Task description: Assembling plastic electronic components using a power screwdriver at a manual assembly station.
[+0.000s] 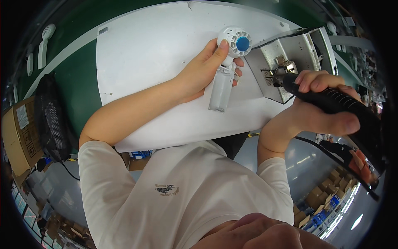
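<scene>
My left hand point(209, 62) is wrapped round a small white handheld fan point(231, 49) above the table. The fan has a round vented head with a blue centre, and its translucent handle slants down toward me. On the right, my right hand point(321, 97) grips a thick black electric screwdriver point(338, 99). Its narrow front end points left into an open metal box point(271, 47), close to a small metal mechanism point(280, 70) fixed there. I cannot make out whether the tip touches that mechanism.
A white sheet point(153, 54) covers much of the green table point(83, 79). White fan-like parts point(44, 45) lie at the far left. A black mesh bag point(52, 120) and a cardboard box point(23, 137) stand at the left side. Stacked cartons point(325, 189) are behind at the lower right.
</scene>
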Tool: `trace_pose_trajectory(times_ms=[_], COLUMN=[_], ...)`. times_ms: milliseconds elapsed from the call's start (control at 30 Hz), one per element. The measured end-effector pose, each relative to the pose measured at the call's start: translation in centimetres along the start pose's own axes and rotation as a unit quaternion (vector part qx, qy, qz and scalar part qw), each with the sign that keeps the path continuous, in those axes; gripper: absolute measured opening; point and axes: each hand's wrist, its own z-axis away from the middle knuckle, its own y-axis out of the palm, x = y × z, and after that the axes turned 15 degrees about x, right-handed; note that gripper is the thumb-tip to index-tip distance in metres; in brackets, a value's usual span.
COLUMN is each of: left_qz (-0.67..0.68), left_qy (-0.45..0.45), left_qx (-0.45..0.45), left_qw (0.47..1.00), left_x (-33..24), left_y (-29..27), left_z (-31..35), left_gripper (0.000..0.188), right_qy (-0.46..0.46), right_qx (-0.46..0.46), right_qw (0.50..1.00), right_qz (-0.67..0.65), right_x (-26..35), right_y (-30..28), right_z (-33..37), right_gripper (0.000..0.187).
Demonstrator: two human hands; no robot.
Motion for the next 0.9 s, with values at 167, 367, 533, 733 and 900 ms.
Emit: trace_pose_trajectory(times_ms=[167,367,533,733,900], left_qz=[0.015,0.039,0.054,0.062,0.004], left_qy=[0.008,0.019,0.015,0.017,0.013], left_qx=[0.0,-0.007,-0.008,-0.01,-0.049], left_qw=[1.0,0.999,0.998,0.998,0.999], left_x=[0.0,0.2,0.2,0.7,-0.3], left_y=[0.1,-0.1,-0.3,-0.9,0.3], left_z=[0.1,0.2,0.2,0.1,0.2], left_gripper=[0.046,0.046,0.045,0.047,0.049], right_qy=[-0.03,-0.046,-0.038,-0.032,-0.018], right_qx=[0.15,0.144,0.154,0.18,0.175], right_qw=[0.946,0.937,0.922,0.899,0.908], right_qz=[-0.287,-0.316,-0.353,-0.398,-0.38], right_x=[-0.5,-4.0,-5.7,-6.7,-5.1], right_y=[1.5,4.1,4.9,5.8,5.0], right_z=[0.5,0.9,1.1,1.1,0.4], right_gripper=[0.073,0.07,0.069,0.069,0.063])
